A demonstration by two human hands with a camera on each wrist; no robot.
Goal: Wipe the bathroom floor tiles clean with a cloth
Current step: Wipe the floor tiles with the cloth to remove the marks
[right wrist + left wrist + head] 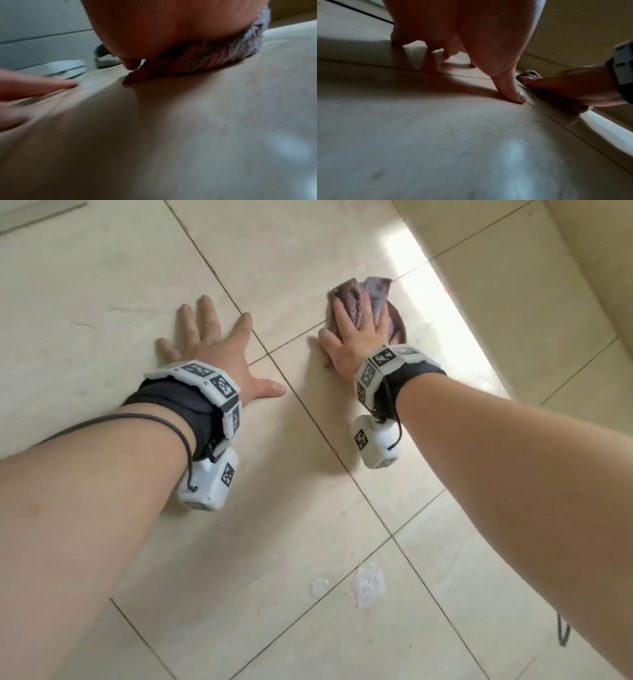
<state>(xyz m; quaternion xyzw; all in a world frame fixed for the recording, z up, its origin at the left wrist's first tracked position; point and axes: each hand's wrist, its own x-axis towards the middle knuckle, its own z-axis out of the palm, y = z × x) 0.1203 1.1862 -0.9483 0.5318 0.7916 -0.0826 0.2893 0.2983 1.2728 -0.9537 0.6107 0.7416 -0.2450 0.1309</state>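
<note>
A floor of large pale beige tiles (308, 251) is crossed by thin dark grout lines. A crumpled purplish-brown cloth (373, 299) is pressed onto it beside a bright strip of light. The left hand (219, 354) is laid flat on it, fingers spread. Two patches of white foam (368, 582) are seen nearer the viewer.

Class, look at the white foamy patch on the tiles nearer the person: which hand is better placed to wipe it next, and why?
Probably the right hand: it already presses the cloth, while the left hand lies spread on bare tile. The foamy patch lies nearer the right arm.
</note>
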